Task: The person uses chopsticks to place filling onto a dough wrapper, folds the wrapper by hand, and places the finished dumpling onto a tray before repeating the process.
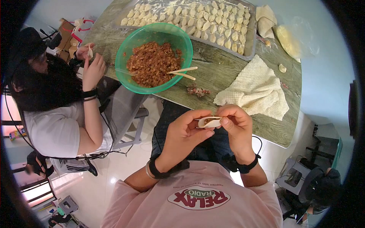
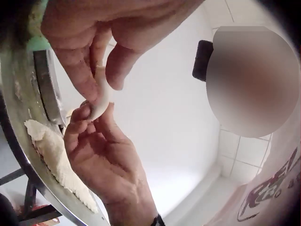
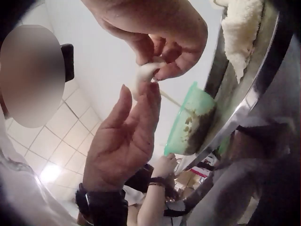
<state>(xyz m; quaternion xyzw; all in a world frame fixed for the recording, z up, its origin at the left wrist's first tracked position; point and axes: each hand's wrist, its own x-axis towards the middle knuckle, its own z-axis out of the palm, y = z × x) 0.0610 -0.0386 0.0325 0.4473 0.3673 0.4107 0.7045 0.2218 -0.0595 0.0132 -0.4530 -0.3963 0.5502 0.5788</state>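
A dumpling wrapper (image 1: 211,122) with brown filling showing in its open fold is held between both hands, in front of the chest. My left hand (image 1: 184,131) holds its left end between thumb and fingers. At the other end, my right hand (image 1: 237,131) pinches the edge with thumb and fingertips. The left wrist view shows the pale, curved dough (image 2: 101,96) between the two sets of fingers. Seen from the right wrist, the dough (image 3: 148,70) sits under the right fingertips, with the left fingers below it.
On the table (image 1: 213,72) stands a green bowl (image 1: 123,81) of meat filling with chopsticks (image 1: 184,72). Behind it lies a tray (image 1: 249,53) of many dumplings. A cream cloth (image 1: 254,91) is near the right edge, a small dough piece (image 1: 282,68) beyond. Another person (image 1: 57,121) sits left.
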